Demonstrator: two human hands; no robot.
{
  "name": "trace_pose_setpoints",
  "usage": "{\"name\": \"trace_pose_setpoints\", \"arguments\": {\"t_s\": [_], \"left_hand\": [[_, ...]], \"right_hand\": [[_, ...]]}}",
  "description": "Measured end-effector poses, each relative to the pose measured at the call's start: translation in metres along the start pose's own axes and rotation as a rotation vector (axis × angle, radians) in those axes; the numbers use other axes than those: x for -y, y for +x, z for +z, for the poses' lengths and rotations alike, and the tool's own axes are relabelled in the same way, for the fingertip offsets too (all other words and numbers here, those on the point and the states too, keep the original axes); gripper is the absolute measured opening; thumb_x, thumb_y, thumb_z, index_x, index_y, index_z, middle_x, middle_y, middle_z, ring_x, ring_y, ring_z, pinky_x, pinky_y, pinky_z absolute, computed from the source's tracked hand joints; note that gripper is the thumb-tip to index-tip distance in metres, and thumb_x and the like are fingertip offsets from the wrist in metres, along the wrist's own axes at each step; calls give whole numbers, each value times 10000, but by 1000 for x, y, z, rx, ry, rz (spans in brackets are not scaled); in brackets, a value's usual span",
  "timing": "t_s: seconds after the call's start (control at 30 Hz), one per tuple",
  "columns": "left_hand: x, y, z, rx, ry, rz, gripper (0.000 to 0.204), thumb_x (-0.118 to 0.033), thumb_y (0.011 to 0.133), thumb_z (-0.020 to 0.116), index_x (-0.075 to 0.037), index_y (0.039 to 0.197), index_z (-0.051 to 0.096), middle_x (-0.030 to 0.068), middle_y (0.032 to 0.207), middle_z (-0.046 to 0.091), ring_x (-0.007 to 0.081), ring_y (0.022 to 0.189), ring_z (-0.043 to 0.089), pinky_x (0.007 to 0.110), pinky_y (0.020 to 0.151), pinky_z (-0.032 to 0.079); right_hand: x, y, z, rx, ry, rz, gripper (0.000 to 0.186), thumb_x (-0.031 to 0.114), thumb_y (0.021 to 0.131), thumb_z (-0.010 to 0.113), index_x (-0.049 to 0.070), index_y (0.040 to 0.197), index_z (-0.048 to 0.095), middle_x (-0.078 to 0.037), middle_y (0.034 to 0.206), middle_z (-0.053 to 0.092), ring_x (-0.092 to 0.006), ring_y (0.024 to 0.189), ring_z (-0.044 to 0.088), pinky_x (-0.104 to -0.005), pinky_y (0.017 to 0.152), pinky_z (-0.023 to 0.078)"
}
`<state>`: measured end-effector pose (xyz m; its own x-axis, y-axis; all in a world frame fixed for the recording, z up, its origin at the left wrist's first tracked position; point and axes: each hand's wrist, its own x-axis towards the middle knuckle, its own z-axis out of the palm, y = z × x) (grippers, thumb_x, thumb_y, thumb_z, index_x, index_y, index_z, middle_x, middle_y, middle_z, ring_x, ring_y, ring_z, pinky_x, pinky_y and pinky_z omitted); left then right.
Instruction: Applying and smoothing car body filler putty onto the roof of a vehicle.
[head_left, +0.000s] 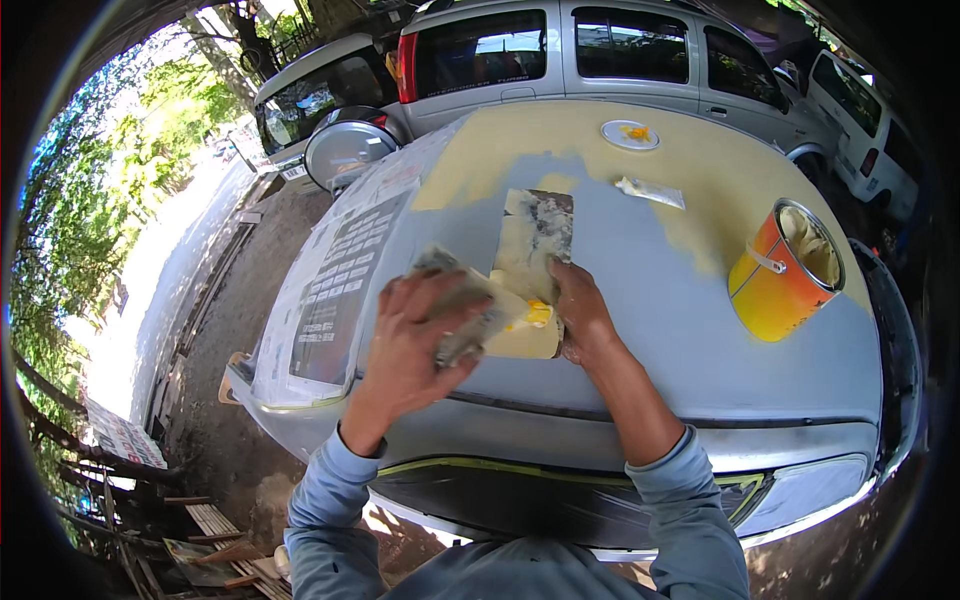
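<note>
Pointing lengthwise forward, the board (530, 262) sits in the right grip (585, 312).

Flat spreader (497, 313) blurred, partly behind the left hand (408, 340)

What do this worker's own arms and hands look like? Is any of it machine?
No machinery shows: both the left hand and right hand are bare, without gloves or cables. The left sleeve and right sleeve are long, plain blue-grey fabric, wrinkled; the right one leaves more forearm uncovered.
</note>
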<state>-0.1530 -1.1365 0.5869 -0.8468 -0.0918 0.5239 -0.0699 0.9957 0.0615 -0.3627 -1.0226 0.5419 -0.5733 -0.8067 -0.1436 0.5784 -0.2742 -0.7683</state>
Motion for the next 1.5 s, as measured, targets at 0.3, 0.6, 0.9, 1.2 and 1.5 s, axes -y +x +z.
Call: {"name": "trace_pose_setpoints", "arguments": {"t_s": [0.3,0.6,0.9,1.2,1.5], "left_hand": [[-27,40,-12,165,-152,-11,316,-145,857,584,-39,1145,659,156,1110,621,343,1022,591,390,889,462],[-14,27,-5,180,-168,-62,383,-162,789,656,-134,1171,661,106,1199,588,339,1149,524,433,970,372],[-53,20,7,233,-55,62,379,-289,740,712,-157,1094,686,62,1165,579,320,1154,505,516,935,337],[-31,-4,2,22,-635,-142,427,-321,813,634,-43,1138,654,158,1232,565,330,1143,542,440,1029,353],[-6,-7,30,-98,-297,-121,458,-257,776,645,-91,1203,639,146,1258,553,361,1239,457,472,1028,346]], "right_hand": [[1,-9,4,-9,-192,-33,366,263,1014,451,-62,1152,545,-116,1032,605,-172,911,585,-324,797,498],[0,-15,7,138,-452,-29,375,263,1029,426,-61,1163,559,-98,1022,613,-142,880,549,-306,794,473],[10,-15,-2,56,-386,-155,348,227,1031,413,-61,1147,571,-86,1011,626,-138,880,557,-304,796,474],[37,-20,4,-123,-166,-213,402,317,1020,448,-32,1204,527,-122,1070,631,-177,929,626,-335,791,536],[2,-10,-5,-22,111,78,419,299,1007,397,-42,1234,487,-154,1144,574,-231,942,617,-381,780,543]]}}
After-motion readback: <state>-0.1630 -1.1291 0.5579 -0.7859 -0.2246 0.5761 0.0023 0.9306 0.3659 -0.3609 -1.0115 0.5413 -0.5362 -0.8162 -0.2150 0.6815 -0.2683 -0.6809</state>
